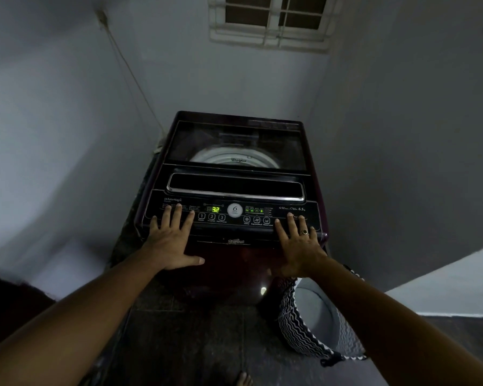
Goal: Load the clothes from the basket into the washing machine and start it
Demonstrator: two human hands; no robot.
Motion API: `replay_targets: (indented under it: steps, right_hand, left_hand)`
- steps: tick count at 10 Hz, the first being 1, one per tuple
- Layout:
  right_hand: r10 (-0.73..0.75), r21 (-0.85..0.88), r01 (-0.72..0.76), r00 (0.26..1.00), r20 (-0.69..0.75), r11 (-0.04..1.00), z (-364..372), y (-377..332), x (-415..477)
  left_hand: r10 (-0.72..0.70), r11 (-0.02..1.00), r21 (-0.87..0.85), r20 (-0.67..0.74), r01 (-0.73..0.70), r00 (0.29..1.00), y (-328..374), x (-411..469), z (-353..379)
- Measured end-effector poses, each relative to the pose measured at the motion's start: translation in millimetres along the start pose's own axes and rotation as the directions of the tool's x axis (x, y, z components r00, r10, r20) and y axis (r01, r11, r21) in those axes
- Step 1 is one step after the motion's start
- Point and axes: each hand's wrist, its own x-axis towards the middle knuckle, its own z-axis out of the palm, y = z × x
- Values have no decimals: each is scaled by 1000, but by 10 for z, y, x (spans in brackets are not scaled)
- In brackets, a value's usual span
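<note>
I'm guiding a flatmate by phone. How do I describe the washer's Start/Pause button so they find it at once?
On the dark top-loading washing machine in the corner, look along the control panel at its front edge. Under the green display reading 32 are three numbered buttons; the Start/Pause button is the rightmost, marked 3, beside the round white badge.
</note>
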Motion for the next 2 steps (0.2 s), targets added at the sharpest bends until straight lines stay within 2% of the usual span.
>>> replay_targets:
  steps: [1,2]
  right_hand:
    - [-12,17,12,1000,4,1000,-220,12,-35]
    - [-11,2,11,994,-107,1000,-639,12,-31]
  left_hand:
    - [2,1000,-5,-68,-3,998,-47,-19,-154]
    - [7,1000,-18,-174,-10,985,-87,7,-543]
